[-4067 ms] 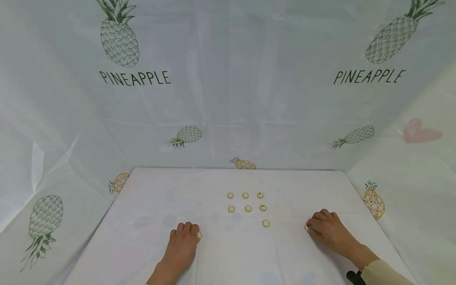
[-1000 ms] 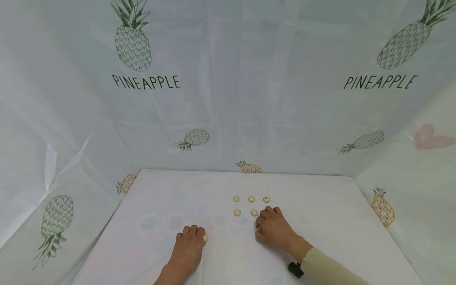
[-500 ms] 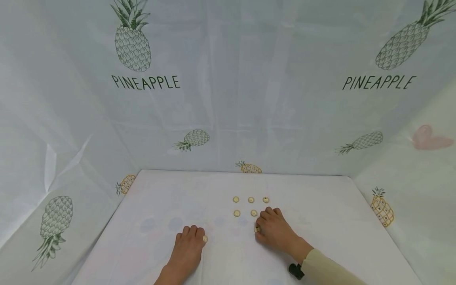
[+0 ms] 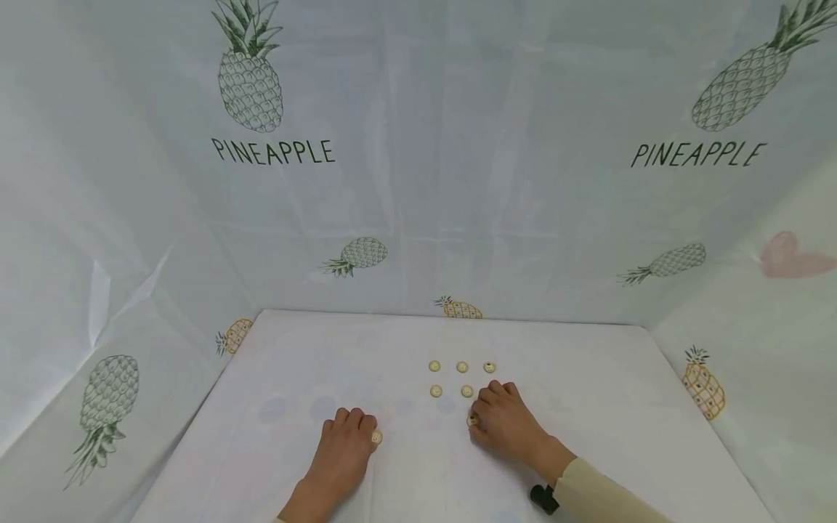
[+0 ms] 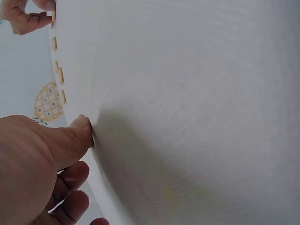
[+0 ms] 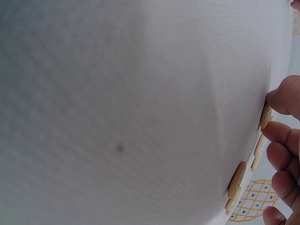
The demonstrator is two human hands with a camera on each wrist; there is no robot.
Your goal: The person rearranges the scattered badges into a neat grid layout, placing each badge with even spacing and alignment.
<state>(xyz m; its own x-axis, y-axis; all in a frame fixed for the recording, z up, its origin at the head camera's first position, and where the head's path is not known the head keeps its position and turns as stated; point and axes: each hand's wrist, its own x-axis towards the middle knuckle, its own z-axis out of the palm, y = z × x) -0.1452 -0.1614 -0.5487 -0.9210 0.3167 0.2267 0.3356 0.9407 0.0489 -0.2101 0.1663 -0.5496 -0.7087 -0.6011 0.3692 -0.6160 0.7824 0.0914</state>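
On the white-covered table, my right hand (image 4: 505, 420) pinches a small round pale wooden disc (image 4: 472, 420). The right wrist view has thumb and forefinger at opposite edges of this disc (image 6: 266, 115), which stands low at the cloth. My left hand (image 4: 345, 449), to the left, holds another wooden disc (image 4: 376, 436) at its thumb side; the left wrist view mostly hides that disc behind the thumb (image 5: 79, 133). Beyond the right hand lie a row of three discs (image 4: 462, 367) and, nearer, two more discs (image 4: 451, 391). Small dark marks show on their faces.
The white cloth (image 4: 261, 450) covers the tabletop and has faint coloured dots. Pineapple-printed sheeting (image 4: 418, 181) stands behind and at both sides. A black object (image 4: 543, 498) sits under the right wrist, by the light sleeve (image 4: 598, 494).
Since about four seconds ago, my right hand has come left across the table with its disc, now covering where two loose discs lay. Over the last second both hands have stayed nearly still.
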